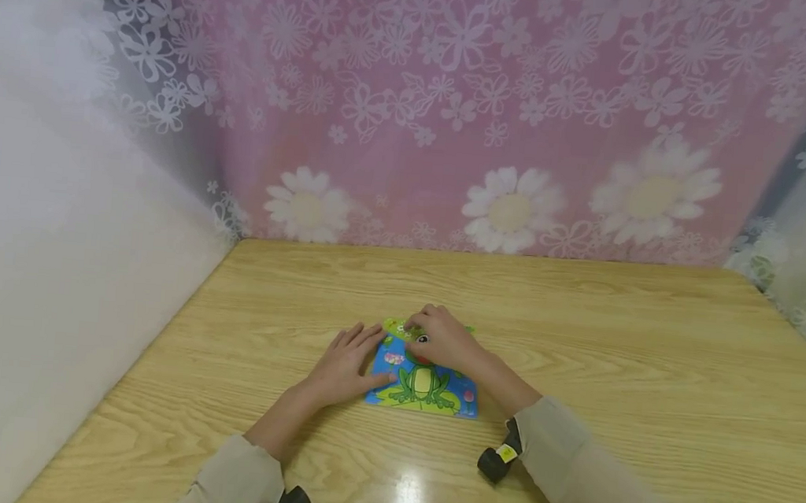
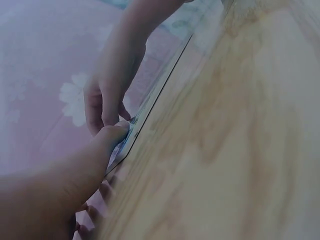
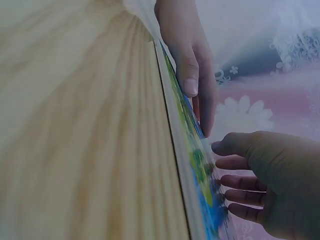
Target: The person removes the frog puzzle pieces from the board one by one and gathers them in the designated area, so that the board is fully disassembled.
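Note:
A flat picture board (image 1: 379, 388) lies on the table, showing a green frog (image 1: 423, 381) against blue with a lily pad. My left hand (image 1: 346, 367) rests along its left side, fingers extended, with the thumb on the board's face. My right hand (image 1: 444, 340) reaches over the upper part, its bent fingertips down around the frog's head and partly covering it. In the right wrist view, the right hand's fingers (image 3: 245, 197) are spread loosely, tips at the board's surface. The left thumb (image 2: 117, 131) lies at the board's edge in the left wrist view.
The board sits on a wood-grain table (image 1: 582, 329). Behind it stands a pink flowered backdrop (image 1: 412, 142), with a pale wall (image 1: 79, 218) on the left and a patterned one on the right. A dark wrist camera (image 1: 496, 462) hangs below the right cuff.

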{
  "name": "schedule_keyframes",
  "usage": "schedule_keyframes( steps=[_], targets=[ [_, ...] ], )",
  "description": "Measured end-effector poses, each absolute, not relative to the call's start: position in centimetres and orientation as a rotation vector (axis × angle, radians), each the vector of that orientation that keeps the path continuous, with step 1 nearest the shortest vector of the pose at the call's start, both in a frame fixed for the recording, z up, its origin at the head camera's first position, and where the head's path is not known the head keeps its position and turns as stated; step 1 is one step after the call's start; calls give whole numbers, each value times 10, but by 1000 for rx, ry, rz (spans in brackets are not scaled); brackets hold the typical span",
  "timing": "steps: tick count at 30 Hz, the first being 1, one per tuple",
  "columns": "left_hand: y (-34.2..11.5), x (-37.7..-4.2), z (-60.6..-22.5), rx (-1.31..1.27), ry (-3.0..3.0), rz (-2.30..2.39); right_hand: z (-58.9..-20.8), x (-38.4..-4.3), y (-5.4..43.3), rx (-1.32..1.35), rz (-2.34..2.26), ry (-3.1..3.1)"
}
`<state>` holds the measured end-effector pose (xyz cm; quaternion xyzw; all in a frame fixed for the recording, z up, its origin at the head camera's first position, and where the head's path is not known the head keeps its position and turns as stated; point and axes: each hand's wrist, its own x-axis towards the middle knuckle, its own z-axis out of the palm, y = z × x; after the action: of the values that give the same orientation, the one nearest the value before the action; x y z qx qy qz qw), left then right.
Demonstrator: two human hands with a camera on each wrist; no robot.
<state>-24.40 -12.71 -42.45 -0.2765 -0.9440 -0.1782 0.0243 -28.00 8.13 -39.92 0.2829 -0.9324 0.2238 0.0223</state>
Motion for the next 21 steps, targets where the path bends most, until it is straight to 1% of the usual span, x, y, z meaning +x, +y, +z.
schedule_keyframes(
  steps=[8,13,21],
  targets=[
    [-126,-244,-426,-836,-2936,-577,-401,-287,70,755,581,-2902],
    [-126,-245,-429,-843,-2934,-601,-409,-286,69,702,612,-2838],
    [-128,-247,-430,-850,-2931,-561,-418,-291,69,691,698,-2753]
  ],
)
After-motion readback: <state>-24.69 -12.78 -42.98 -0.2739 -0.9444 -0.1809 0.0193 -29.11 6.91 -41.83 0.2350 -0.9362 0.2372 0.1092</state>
